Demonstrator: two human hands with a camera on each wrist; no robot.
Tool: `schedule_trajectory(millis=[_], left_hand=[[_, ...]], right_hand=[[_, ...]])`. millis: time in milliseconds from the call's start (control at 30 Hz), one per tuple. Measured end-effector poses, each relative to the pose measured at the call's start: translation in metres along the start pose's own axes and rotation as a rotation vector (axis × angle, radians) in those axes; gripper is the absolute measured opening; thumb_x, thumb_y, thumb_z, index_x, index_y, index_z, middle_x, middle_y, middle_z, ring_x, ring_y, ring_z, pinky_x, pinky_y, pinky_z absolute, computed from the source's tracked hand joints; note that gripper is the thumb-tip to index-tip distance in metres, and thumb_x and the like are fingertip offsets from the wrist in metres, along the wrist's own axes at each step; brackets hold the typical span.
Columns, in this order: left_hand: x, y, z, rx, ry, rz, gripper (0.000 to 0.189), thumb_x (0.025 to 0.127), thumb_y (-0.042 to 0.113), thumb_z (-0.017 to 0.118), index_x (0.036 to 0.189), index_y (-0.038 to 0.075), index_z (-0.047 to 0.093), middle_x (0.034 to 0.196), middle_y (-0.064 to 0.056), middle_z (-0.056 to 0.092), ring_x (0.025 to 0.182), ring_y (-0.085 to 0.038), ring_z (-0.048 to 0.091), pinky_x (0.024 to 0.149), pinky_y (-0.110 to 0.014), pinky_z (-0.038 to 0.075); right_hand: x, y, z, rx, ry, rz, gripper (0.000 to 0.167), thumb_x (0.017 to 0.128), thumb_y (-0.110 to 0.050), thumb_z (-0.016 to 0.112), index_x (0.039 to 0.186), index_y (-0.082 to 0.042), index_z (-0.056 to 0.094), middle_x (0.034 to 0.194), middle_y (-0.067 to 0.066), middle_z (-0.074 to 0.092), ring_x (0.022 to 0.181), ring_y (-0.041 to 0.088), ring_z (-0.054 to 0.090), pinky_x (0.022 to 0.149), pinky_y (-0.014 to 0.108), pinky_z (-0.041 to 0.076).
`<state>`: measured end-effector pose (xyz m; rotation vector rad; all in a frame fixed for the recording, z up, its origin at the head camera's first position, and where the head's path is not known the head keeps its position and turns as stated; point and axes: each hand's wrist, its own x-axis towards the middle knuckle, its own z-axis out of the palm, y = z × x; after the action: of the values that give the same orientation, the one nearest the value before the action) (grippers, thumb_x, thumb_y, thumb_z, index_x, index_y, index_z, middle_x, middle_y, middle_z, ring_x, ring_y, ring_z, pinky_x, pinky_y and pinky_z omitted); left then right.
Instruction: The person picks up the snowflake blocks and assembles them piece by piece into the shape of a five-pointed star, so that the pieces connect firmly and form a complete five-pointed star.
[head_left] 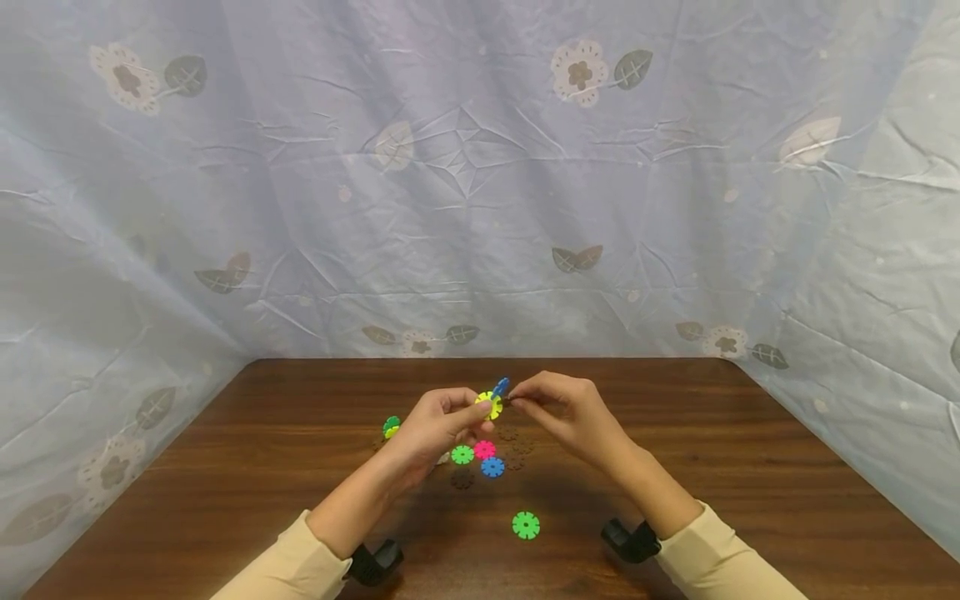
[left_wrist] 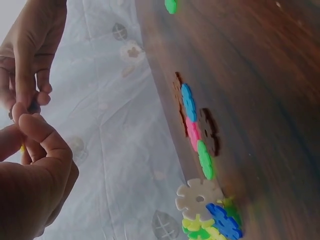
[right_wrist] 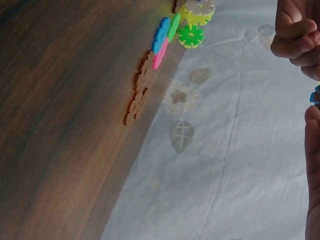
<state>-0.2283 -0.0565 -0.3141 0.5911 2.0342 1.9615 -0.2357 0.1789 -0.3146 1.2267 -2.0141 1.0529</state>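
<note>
Above the table, my left hand (head_left: 442,423) pinches a yellow notched disc (head_left: 488,407) between thumb and fingers. A blue notched disc (head_left: 501,387) is slotted into its upper edge and stands at an angle to it. Close by on the right, my right hand (head_left: 579,412) pinches a small dark brown notched disc (head_left: 507,401), mostly covered by the fingertips, right beside the yellow and blue pair. In the left wrist view the fingertips of both hands nearly meet, and the discs are largely hidden there.
Below the hands lie loose notched discs: green (head_left: 462,454), pink (head_left: 485,450), blue (head_left: 492,467) and several brown ones (head_left: 462,478). One green disc (head_left: 526,525) lies nearer the front. A mixed cluster with a whitish disc (left_wrist: 199,198) sits left. Patterned cloth (head_left: 465,208) surrounds the table.
</note>
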Motion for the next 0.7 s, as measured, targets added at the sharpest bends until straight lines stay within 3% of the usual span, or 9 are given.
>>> schedule_trajectory(millis=[167, 400, 500, 600, 700], left_hand=[[-0.001, 0.001, 0.003, -0.008, 0.003, 0.004, 0.017, 0.106, 0.015, 0.061, 0.092, 0.006, 0.064, 0.076, 0.008, 0.071, 0.08, -0.01, 0.067, 0.073, -0.022, 0.053], [-0.002, 0.003, 0.001, 0.039, 0.002, -0.014, 0.02, 0.106, 0.02, 0.063, 0.101, 0.001, 0.068, 0.082, 0.001, 0.075, 0.08, -0.012, 0.067, 0.076, -0.026, 0.056], [-0.003, 0.008, -0.003, 0.161, -0.005, 0.014, 0.029, 0.107, 0.027, 0.061, 0.108, 0.0, 0.071, 0.094, -0.007, 0.078, 0.085, -0.015, 0.072, 0.081, -0.03, 0.06], [-0.007, 0.015, -0.009, 0.339, 0.018, 0.11, 0.035, 0.11, 0.031, 0.056, 0.118, 0.001, 0.071, 0.105, -0.014, 0.077, 0.09, -0.016, 0.072, 0.08, -0.033, 0.061], [-0.012, 0.024, -0.014, 0.529, 0.093, 0.228, 0.032, 0.109, 0.032, 0.057, 0.125, 0.007, 0.069, 0.107, -0.011, 0.075, 0.088, -0.016, 0.067, 0.076, -0.032, 0.057]], right_hand=[[0.002, -0.005, 0.001, -0.024, 0.006, -0.056, 0.021, 0.088, 0.013, 0.074, 0.102, -0.002, 0.076, 0.094, 0.011, 0.077, 0.086, 0.018, 0.075, 0.078, 0.021, 0.061], [0.002, -0.006, 0.0, -0.06, 0.014, -0.069, 0.021, 0.087, 0.013, 0.076, 0.101, -0.002, 0.076, 0.093, 0.009, 0.077, 0.083, 0.016, 0.072, 0.075, 0.017, 0.059], [0.003, -0.007, -0.001, -0.077, 0.02, -0.062, 0.02, 0.087, 0.01, 0.077, 0.101, -0.004, 0.077, 0.093, 0.007, 0.077, 0.083, 0.014, 0.072, 0.075, 0.016, 0.058], [0.004, -0.008, -0.002, -0.102, 0.039, -0.072, 0.021, 0.087, 0.01, 0.077, 0.102, -0.006, 0.076, 0.093, 0.007, 0.077, 0.082, 0.012, 0.07, 0.074, 0.016, 0.058], [0.004, -0.008, -0.002, -0.104, 0.047, -0.091, 0.023, 0.086, 0.012, 0.077, 0.102, -0.005, 0.076, 0.093, 0.008, 0.077, 0.079, 0.012, 0.069, 0.074, 0.017, 0.058]])
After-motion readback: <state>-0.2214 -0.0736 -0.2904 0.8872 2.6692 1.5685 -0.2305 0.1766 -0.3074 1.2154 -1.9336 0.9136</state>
